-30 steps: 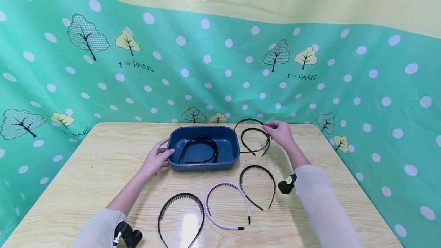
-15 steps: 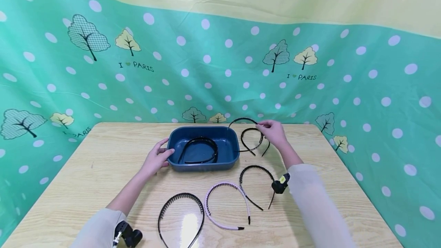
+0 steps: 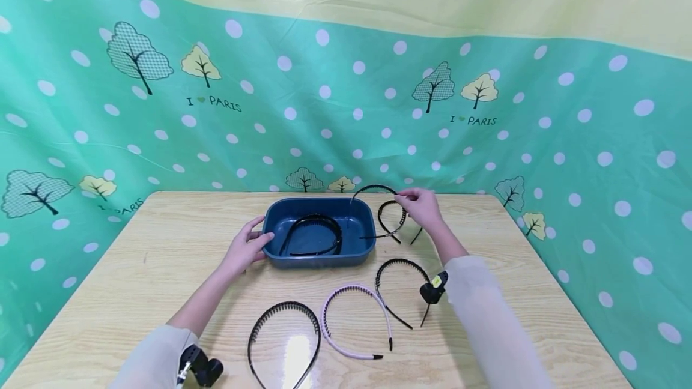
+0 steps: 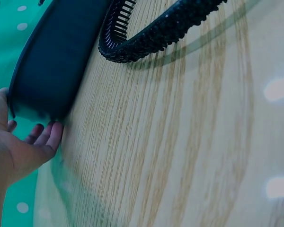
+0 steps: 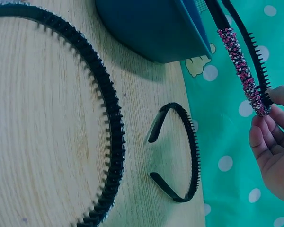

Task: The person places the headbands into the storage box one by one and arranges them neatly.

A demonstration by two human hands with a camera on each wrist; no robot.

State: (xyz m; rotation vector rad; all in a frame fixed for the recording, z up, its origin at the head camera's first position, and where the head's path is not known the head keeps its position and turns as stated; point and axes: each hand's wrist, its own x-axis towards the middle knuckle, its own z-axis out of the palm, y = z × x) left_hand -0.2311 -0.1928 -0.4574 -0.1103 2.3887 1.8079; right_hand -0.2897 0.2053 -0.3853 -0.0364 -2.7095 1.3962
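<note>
My left hand (image 3: 245, 249) grips the left end of a dark blue plastic box (image 3: 319, 262), thumb at the rim. In the left wrist view, the fingers of that hand (image 4: 19, 151) curl toward the underside of the box's end. My right hand (image 3: 424, 206) pinches a black toothed headband (image 3: 378, 187) by its arch. Pink and silver beads cover the held headband (image 5: 241, 71) in the right wrist view. Its two ends point left and overlap the box's right part. Inside the box lie black headbands (image 3: 339, 236), overlapping one another.
Another black headband (image 5: 196, 146) lies on the wooden table to the right of the box. In front lie a black headband (image 3: 402, 261), a lilac one (image 3: 354, 354) and a larger black one (image 3: 292, 305). A green dotted cloth (image 3: 346, 95) hangs behind the table.
My right hand has moved left with the pinched headband, bringing its ends from beside the box to over its right part. The left hand stays at the box.
</note>
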